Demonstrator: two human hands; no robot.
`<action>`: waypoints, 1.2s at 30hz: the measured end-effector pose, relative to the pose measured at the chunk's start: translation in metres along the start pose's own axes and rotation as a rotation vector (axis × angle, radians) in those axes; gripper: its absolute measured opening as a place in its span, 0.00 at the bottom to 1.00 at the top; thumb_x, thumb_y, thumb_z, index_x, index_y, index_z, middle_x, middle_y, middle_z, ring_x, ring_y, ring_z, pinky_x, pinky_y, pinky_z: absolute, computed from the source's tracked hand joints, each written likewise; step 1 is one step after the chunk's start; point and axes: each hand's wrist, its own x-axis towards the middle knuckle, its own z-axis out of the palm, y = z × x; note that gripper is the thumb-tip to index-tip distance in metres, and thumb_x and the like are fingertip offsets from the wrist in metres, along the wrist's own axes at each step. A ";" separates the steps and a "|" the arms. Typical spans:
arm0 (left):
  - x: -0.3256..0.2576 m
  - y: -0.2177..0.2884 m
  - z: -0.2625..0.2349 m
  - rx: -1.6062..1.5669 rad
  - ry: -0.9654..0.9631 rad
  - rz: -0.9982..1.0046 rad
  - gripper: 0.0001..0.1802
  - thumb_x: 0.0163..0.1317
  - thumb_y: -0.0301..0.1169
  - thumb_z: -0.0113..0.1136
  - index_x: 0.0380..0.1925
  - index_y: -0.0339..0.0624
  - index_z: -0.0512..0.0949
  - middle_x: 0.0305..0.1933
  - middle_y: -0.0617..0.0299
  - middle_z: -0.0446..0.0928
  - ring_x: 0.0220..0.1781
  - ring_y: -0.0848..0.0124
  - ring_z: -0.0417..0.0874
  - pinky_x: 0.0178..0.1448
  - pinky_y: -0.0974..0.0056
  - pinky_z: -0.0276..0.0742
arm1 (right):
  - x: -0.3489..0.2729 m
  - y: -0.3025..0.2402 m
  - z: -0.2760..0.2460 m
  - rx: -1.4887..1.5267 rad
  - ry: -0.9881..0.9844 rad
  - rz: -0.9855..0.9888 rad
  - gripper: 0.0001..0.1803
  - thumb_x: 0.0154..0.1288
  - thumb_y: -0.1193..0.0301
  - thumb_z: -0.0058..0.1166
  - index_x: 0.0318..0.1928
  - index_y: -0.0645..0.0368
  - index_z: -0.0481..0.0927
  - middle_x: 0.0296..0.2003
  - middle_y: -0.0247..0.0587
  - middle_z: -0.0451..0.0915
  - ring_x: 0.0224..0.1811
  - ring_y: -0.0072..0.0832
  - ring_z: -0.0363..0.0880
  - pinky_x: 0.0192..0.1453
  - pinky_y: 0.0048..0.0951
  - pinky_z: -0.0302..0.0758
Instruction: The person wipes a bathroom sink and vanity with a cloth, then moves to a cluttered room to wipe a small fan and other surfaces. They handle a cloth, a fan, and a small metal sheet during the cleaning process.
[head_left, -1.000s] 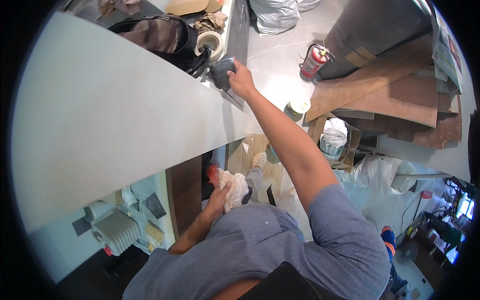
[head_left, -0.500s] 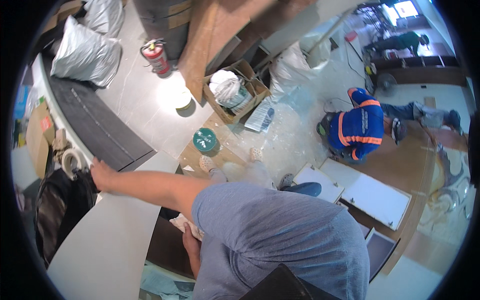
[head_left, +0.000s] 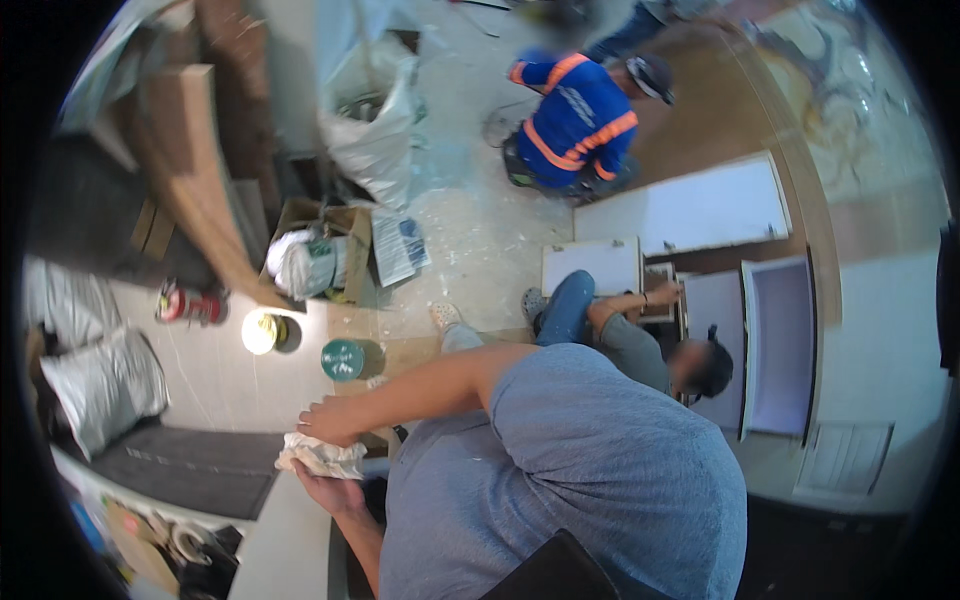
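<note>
A crumpled cream cloth is between my two hands. My left hand grips it from below, fingers curled round its near side. From above, my right hand reaches across my body with its fingers bent onto the cloth's upper edge. Just below the hands is a long white panel, its surface partly covered by my left forearm. Beyond my right forearm stands a green-lidded bucket with white splashes on its top.
A glowing lamp, a fire extinguisher and an open carton stand ahead. White sacks lie at left. One person in blue kneels ahead; another crouches close on my right by a white drawer unit.
My right hand has come off the panel's far edge onto the cloth. My left hand has lifted the cloth into fuller sight. The view has swung right, showing more of the crouching person.
</note>
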 end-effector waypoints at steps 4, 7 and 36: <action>0.034 -0.041 0.045 0.424 -0.040 -0.090 0.34 0.78 0.54 0.35 0.74 0.44 0.58 0.74 0.53 0.64 0.74 0.55 0.67 0.74 0.50 0.64 | -0.088 0.004 -0.058 -0.260 0.017 0.002 0.37 0.54 0.67 0.61 0.66 0.66 0.72 0.77 0.60 0.49 0.77 0.50 0.57 0.63 0.46 0.75; 0.070 -0.064 0.055 0.537 0.045 -0.071 0.31 0.77 0.53 0.38 0.68 0.43 0.65 0.65 0.52 0.73 0.64 0.55 0.77 0.63 0.51 0.76 | -0.119 0.036 -0.058 -0.103 0.214 -0.028 0.32 0.50 0.69 0.63 0.58 0.68 0.79 0.79 0.59 0.43 0.79 0.51 0.50 0.65 0.48 0.73; 0.135 -0.358 0.410 1.153 -0.700 -0.594 0.28 0.78 0.52 0.43 0.61 0.39 0.71 0.56 0.54 0.80 0.58 0.64 0.81 0.63 0.54 0.77 | -0.488 0.276 -0.162 0.643 1.054 0.489 0.23 0.73 0.53 0.48 0.52 0.60 0.78 0.45 0.57 0.82 0.50 0.53 0.81 0.54 0.47 0.75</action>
